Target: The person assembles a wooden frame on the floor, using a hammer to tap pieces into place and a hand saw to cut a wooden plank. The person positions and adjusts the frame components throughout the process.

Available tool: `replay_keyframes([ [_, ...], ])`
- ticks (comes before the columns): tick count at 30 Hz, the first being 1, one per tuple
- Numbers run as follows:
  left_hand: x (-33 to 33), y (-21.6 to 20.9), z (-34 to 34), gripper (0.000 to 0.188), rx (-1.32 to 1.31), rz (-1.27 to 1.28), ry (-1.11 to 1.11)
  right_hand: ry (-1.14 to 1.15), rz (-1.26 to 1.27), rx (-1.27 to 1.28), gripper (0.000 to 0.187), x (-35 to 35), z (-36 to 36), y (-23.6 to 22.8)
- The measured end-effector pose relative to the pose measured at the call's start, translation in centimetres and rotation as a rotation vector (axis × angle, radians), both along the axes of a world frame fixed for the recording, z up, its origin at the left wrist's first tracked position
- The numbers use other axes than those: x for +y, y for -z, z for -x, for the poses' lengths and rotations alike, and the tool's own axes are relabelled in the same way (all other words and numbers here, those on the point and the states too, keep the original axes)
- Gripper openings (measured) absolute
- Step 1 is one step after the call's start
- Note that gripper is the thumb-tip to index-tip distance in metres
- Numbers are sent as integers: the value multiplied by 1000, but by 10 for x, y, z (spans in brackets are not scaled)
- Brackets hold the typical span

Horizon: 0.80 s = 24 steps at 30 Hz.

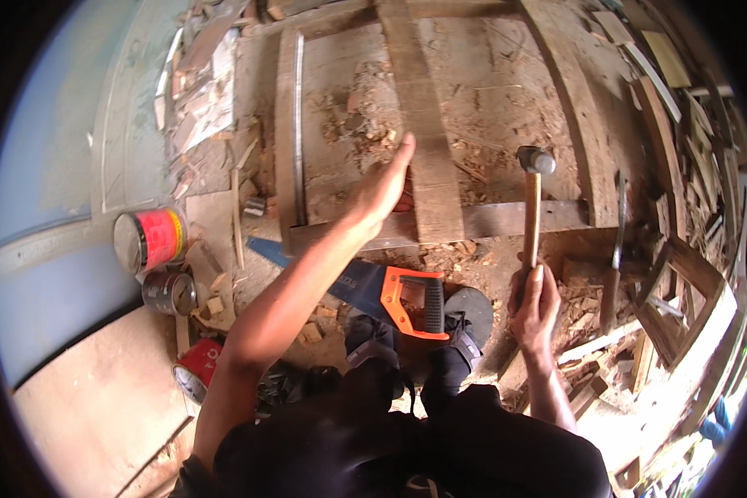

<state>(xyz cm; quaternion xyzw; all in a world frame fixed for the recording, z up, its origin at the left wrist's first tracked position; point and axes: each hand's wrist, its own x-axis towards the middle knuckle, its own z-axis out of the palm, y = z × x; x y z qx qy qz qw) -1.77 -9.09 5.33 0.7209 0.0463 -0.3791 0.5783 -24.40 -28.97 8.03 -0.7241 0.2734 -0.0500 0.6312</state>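
A wooden frame of planks lies on the ground ahead of me. My left hand [382, 192] is at the left edge of its middle plank [436, 178], thumb along the edge and fingers partly hidden beneath, closed about the wood. My right hand [536, 309] is wrapped round the lower handle of a hammer [532, 217], whose metal head points away from me, over the frame's near crosspiece [523, 221]. Between my arms lies a handsaw [415, 300] with an orange and black handle; my left forearm crosses over its blue blade.
Paint cans [164, 239] stand at the left, by a bluish panel [58, 166]. A long tool with a wooden handle [611, 299] lies right of the hammer, near a small wooden frame [697, 290]. Wood chips and offcuts litter the ground, with scrap wood piled at far right.
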Motion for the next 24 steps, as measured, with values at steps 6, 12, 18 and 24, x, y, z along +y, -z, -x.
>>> replay_keyframes([
  [6,-5,-21,-2,80,112,-10,-147,131,-329,-211,26,24,24,10],
  [12,1,3,-5,78,122,-37,-116,159,-358,-5,36,12,32,9],
  [18,-10,44,12,63,118,24,-190,100,-477,124,36,13,33,5],
  [24,20,61,5,68,-376,-209,169,120,-470,158,31,27,33,12],
])
